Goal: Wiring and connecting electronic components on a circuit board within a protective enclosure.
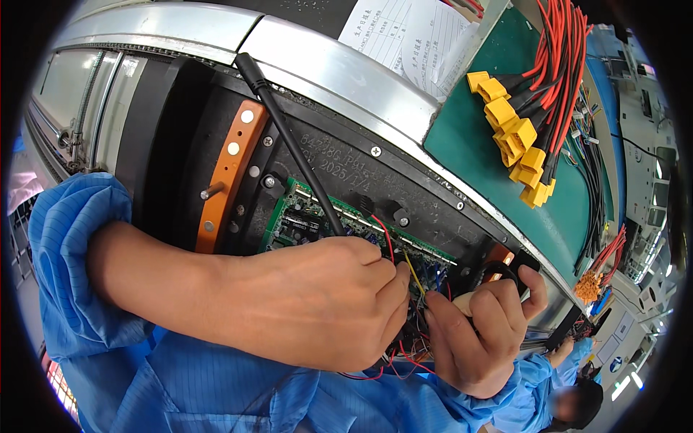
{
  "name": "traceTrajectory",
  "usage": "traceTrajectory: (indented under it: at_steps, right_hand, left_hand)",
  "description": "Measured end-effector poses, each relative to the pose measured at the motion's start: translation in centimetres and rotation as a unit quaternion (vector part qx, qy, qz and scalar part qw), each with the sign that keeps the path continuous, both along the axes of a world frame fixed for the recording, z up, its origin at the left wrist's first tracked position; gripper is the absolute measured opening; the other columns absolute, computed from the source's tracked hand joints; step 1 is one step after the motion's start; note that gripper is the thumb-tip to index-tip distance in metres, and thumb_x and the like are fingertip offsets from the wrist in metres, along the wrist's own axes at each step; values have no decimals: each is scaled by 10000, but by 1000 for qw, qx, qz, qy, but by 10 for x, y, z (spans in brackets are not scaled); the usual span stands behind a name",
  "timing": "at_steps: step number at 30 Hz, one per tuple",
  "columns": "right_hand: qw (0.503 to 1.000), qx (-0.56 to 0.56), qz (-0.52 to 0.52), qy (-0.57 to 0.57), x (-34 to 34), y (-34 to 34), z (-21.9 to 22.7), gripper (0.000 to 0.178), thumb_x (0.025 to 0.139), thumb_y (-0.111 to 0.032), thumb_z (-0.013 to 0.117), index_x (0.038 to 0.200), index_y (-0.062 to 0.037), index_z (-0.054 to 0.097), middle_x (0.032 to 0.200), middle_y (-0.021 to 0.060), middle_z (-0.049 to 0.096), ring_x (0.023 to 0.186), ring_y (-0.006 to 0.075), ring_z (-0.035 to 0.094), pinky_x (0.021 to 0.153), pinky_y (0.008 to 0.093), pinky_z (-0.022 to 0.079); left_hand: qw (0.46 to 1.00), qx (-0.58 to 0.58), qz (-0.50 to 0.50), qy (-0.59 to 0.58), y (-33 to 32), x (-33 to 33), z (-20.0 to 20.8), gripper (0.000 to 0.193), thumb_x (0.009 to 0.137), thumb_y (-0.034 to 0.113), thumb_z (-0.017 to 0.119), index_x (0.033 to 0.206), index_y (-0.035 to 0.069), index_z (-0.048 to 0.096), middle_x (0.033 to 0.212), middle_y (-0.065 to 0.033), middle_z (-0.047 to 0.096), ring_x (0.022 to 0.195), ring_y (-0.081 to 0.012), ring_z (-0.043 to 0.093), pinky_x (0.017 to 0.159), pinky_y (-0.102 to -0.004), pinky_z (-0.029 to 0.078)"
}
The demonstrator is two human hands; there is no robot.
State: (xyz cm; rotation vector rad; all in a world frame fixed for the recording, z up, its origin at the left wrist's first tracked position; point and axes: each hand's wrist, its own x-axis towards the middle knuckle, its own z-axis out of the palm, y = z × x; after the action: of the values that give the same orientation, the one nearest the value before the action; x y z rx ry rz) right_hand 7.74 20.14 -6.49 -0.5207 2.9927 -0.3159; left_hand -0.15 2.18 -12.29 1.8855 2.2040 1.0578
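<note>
Circuit board (pixel 364 229) lies at centre on the black fixture (pixel 411 189), partly hidden by the hands. Left hand (pixel 346 303): grip curled; contents cannot be told. Right hand (pixel 480 332): grip narrow, pinching the yellow wire (pixel 415 274). Judged done: board seated, red wire (pixel 385 229) over its far edge. Judged outstanding: loose wires (pixel 416 364) on the near side; joints not verifiable

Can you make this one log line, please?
Left hand: over green circuit board, grip hidden | Right hand: by yellow wire, contact unclear | Nearby: black rod, yellow connectors on green mat
</note>
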Motion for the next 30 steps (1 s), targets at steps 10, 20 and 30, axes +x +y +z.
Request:
traceTrajectory:
  at_steps: [10, 20, 30]
  right_hand:
    - [1000, 7, 5, 27, 1, -1, -6, 172, 615, -112, 697, 780, -70, 669, 686, 53, 415, 678, 224, 429, 907, 482, 330]
    - [999, 14, 5, 43, 6, 0, -9, 193, 616, -117, 706, 787, -53, 643, 714, 66, 445, 699, 234, 445, 922, 475, 320]
    - [965, -167, -114, 169, 16, 24, -9, 416, 643, -277, 722, 970, -53, 594, 1134, 166, 538, 1089, 332, 458, 1078, 516, 183]
  left_hand:
    - [1000, 5, 16, 5, 0, 1, 1, 90, 719, 85, 550, 697, 3, 581, 666, -99, 538, 560, -175, 453, 522, -256, 339]
    - [997, -27, 67, 1, 16, 4, 8, 93, 713, 63, 571, 768, -11, 582, 758, -91, 520, 582, -173, 430, 512, -254, 360]
    - [998, 42, 42, -29, 31, 2, -10, 51, 659, 57, 575, 673, 41, 529, 713, -78, 464, 588, -184, 394, 506, -260, 343]
